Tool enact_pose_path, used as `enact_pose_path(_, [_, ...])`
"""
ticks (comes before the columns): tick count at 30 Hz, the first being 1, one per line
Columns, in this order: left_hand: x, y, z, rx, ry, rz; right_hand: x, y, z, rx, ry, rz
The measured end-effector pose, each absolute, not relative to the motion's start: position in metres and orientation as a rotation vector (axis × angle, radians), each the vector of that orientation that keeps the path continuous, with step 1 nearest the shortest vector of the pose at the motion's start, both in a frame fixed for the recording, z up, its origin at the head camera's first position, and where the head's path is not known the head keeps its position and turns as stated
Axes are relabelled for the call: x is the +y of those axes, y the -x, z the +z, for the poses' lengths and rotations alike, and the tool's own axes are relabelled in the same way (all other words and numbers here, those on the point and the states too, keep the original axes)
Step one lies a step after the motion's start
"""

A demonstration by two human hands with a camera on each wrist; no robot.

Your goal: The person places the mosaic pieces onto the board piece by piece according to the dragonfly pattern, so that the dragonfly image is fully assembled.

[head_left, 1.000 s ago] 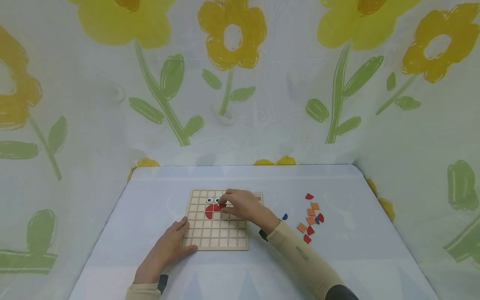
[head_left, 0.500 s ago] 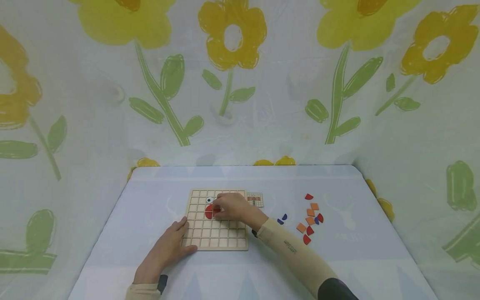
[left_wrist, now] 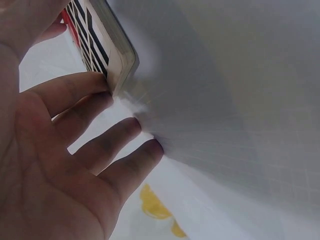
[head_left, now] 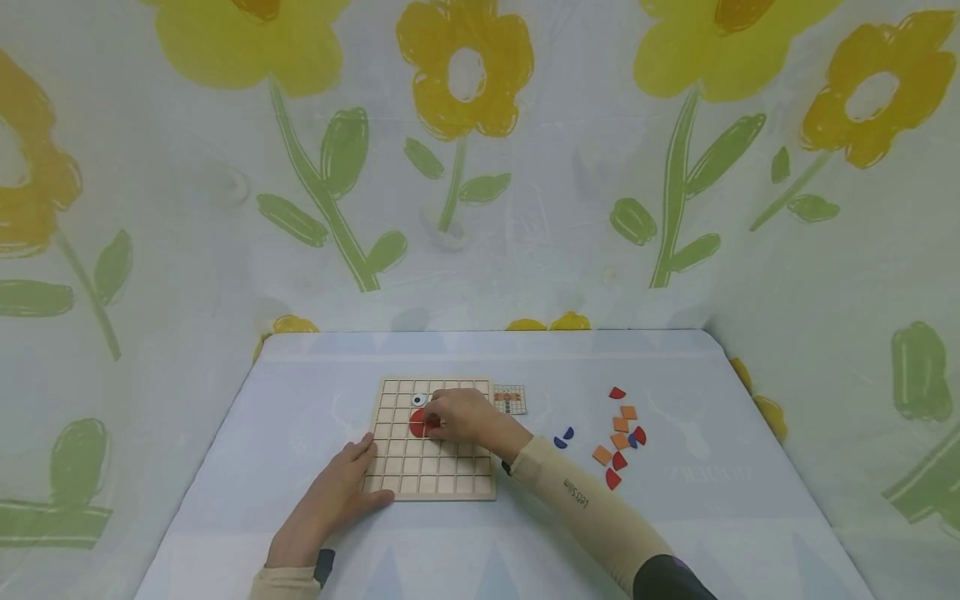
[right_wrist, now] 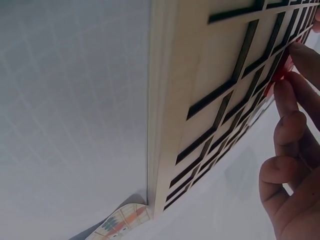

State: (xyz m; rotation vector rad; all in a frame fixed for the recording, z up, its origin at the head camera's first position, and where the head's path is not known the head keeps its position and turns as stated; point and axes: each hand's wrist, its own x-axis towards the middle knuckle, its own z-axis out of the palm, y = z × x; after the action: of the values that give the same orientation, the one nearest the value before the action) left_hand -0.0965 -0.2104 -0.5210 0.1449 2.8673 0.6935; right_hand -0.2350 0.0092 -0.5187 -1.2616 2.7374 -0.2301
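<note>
A wooden grid board [head_left: 423, 468] lies on the table in the head view. My left hand [head_left: 330, 496] steadies it at the left side, fingers extended along the edge and thumb near the front-left corner. In the left wrist view, fingers [left_wrist: 75, 95] are spread, with one touching the board's corner. Above the board my right hand [head_left: 468, 419] pinches a red piece [right_wrist: 280, 76] between thumb and finger at the grid; its full outline is hidden. Just left of those fingertips sits another red rounded piece [head_left: 416, 423]. A round eye piece [head_left: 418, 400] lies above it.
A small pattern card [head_left: 510, 399] lies against the board's right side. Farther right are two blue half-round pieces [head_left: 561, 442], several orange squares [head_left: 602, 454] and several red quarter-round pieces [head_left: 612, 478]. Flowered cloth walls [head_left: 525, 275] surround the table.
My right hand has moved slightly left and down over the board with the red piece, covering the second eye piece and uncovering the card. The left hand has stayed put.
</note>
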Motion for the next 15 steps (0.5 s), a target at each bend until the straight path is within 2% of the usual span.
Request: enact_pose_path(15, [-0.2116, 0.096, -0.5221, 2.877, -0.163, 0.709, 0.0078, 0.2332, -0.5177, 2.74, 1.262, -0.192])
